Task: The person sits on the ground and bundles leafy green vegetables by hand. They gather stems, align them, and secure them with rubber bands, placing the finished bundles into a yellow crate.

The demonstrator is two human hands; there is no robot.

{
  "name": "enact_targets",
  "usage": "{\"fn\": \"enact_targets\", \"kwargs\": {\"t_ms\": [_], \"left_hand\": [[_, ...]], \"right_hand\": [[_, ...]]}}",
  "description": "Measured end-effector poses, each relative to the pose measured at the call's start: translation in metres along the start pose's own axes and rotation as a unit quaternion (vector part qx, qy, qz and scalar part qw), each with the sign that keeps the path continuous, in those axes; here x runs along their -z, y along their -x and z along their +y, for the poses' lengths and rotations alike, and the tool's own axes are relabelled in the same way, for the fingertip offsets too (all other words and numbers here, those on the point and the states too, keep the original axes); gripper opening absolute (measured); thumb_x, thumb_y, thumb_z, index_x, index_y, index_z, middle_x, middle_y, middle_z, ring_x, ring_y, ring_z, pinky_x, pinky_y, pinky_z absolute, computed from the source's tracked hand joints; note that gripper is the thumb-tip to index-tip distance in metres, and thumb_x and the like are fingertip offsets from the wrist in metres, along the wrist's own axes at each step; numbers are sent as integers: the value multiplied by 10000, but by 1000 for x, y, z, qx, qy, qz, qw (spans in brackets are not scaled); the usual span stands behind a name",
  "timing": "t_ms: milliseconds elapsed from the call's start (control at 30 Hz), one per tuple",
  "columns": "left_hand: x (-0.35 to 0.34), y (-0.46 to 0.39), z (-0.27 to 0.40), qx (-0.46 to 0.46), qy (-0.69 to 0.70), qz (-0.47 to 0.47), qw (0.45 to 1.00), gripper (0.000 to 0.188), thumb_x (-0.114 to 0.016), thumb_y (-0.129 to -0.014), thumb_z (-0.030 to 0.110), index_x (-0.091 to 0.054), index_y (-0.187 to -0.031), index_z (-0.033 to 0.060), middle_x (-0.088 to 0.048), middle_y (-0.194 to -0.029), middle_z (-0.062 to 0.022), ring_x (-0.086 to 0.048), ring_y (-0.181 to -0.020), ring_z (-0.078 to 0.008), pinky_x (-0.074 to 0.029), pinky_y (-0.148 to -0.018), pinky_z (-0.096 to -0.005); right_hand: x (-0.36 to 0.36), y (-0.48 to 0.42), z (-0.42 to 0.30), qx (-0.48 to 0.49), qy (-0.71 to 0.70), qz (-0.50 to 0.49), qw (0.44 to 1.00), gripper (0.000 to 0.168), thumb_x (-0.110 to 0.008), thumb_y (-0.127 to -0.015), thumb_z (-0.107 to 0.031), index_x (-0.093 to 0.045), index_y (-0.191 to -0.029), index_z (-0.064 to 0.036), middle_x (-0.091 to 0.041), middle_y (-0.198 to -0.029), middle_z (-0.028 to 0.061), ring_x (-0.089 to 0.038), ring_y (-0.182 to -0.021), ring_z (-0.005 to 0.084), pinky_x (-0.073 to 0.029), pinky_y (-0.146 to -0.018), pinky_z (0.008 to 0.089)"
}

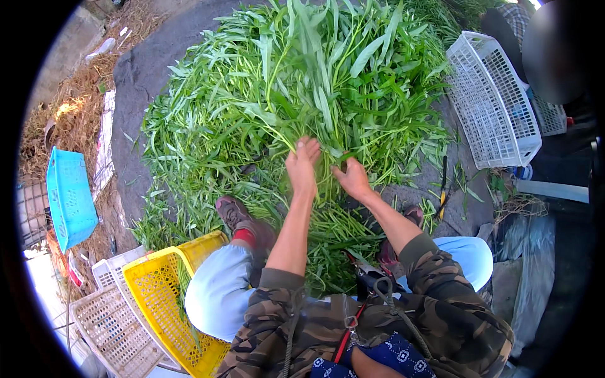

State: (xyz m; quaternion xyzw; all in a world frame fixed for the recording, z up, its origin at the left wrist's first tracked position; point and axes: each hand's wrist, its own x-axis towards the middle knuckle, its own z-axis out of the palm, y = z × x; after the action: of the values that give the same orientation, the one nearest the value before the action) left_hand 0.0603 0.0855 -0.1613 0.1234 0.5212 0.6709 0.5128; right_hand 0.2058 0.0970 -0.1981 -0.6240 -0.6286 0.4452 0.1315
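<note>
A broad heap of leafy greens (pixel 203 118), which look like water spinach, lies spread before me on a dark cloth. My left hand (pixel 302 165) is closed on a bunch of long stems (pixel 283 134), their leaves fanning away from me and partly blurred. Just to its right and a little lower, my right hand (pixel 353 179) has curled fingers around some greens at the heap's near edge; the leaves partly hide its fingertips. Between my shoes, loose cut stems (pixel 338 229) and leaves cover the ground beneath my forearms.
A yellow plastic crate (pixel 156 283) holding some greens leans by my left knee, beside pale crates (pixel 106 326). A blue crate (pixel 71 201) stands farther left. At right are a white crate (pixel 496 99), a yellow-and-black thin tool (pixel 443 198) and another person (pixel 503 42).
</note>
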Motion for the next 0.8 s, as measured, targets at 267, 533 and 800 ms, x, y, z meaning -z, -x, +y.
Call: {"fn": "enact_targets", "kwargs": {"t_ms": [267,533,800], "left_hand": [[13,-33,4,3,-82,60,995,352,-429,-1024,269,-564,-1218,8,-630,-1149,-140,-604,-1034,-221,-454,-908,-372],[-27,-40,0,81,-143,-18,986,362,-438,-1019,247,-496,-1302,29,-590,-1217,-124,-539,-1130,-204,-393,-973,-346],[-22,30,-14,73,-39,33,996,326,-415,-1025,255,-466,-1242,17,-584,-1146,-149,-592,-1076,-270,-505,-852,-421]], "right_hand": [[30,-33,3,166,-3,252,953,531,-714,-833,-323,-574,-1160,71,-596,-1102,257,-587,-1019,390,-467,-888,427],[5,-72,-28,26,-127,82,988,493,-751,-788,-158,-514,-1184,16,-652,-1113,166,-614,-1012,236,-477,-895,344],[34,9,6,199,78,118,970,594,-744,-766,-199,-483,-1269,-19,-521,-1199,233,-547,-1072,398,-468,-876,443]]}}
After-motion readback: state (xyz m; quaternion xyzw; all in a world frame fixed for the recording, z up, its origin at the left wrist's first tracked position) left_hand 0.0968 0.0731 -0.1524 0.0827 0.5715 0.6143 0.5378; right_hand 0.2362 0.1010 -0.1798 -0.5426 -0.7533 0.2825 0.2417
